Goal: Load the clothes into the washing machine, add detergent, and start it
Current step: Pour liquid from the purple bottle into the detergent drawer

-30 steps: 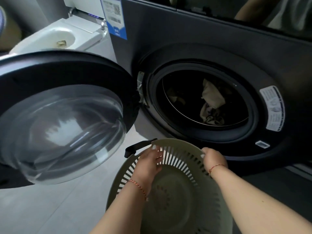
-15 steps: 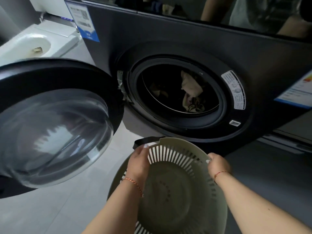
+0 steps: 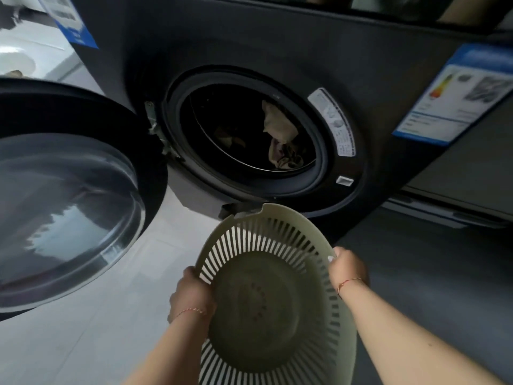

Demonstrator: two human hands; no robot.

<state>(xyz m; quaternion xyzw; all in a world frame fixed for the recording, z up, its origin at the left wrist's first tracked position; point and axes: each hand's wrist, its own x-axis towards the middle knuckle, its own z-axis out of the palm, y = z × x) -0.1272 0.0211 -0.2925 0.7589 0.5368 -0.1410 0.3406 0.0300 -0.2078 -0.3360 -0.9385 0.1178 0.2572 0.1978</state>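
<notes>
A dark front-loading washing machine [image 3: 249,45] fills the upper view. Its round glass door [image 3: 66,195] stands swung open to the left. Inside the drum lie clothes [image 3: 280,132], a pale cloth on top of darker pieces. Below the opening I hold a pale green slotted laundry basket [image 3: 266,295] with nothing in it. My left hand [image 3: 191,295] grips its left rim and my right hand [image 3: 347,269] grips its right rim. The basket sits just below and in front of the drum mouth.
A white toilet [image 3: 25,59] stands at the far left behind the door. A blue and white energy label [image 3: 455,93] is stuck on the machine's right side. Pale floor tiles [image 3: 111,329] lie under the door; darker floor [image 3: 433,273] spreads to the right.
The view has shifted right and the basket has come lower and nearer to me. My hands have slid down the rim to its sides.
</notes>
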